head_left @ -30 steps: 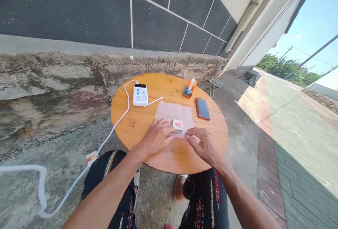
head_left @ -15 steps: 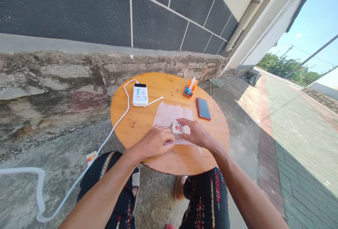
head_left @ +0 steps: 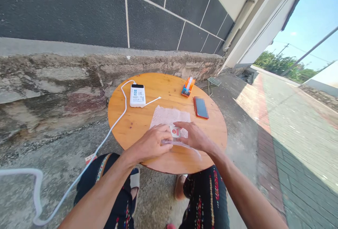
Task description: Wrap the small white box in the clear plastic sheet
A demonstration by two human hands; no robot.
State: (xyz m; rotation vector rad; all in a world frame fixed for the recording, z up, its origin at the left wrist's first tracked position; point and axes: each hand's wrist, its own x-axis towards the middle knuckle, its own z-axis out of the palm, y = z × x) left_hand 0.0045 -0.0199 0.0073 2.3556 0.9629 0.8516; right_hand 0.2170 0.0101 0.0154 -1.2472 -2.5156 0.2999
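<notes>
A small white box (head_left: 175,131) with a red round print lies on a translucent sheet of bubble wrap (head_left: 165,114) on the round wooden table. My right hand (head_left: 194,135) holds the box from the right, with fingers at its far side and thumb at its near side. At the box's left end, my left hand (head_left: 155,141) is closed, its thumb and fingers pinching the near part of the bubble wrap. That near edge is lifted off the table in a fold below the box. My left fingertips are partly hidden behind the hand.
On the table (head_left: 124,123) stand a white power bank (head_left: 137,96) with a short cable, an orange tape dispenser (head_left: 188,87) and a red-edged phone (head_left: 201,107). A long white cable (head_left: 105,140) runs off leftward past my knee. Behind is a stone-based wall (head_left: 66,81); a folding stool (head_left: 212,83) stands beyond.
The near edge of the bubble wrap has come up off the table towards the box, with my left hand pinching it. My right hand stays at the box. The view has shifted slightly.
</notes>
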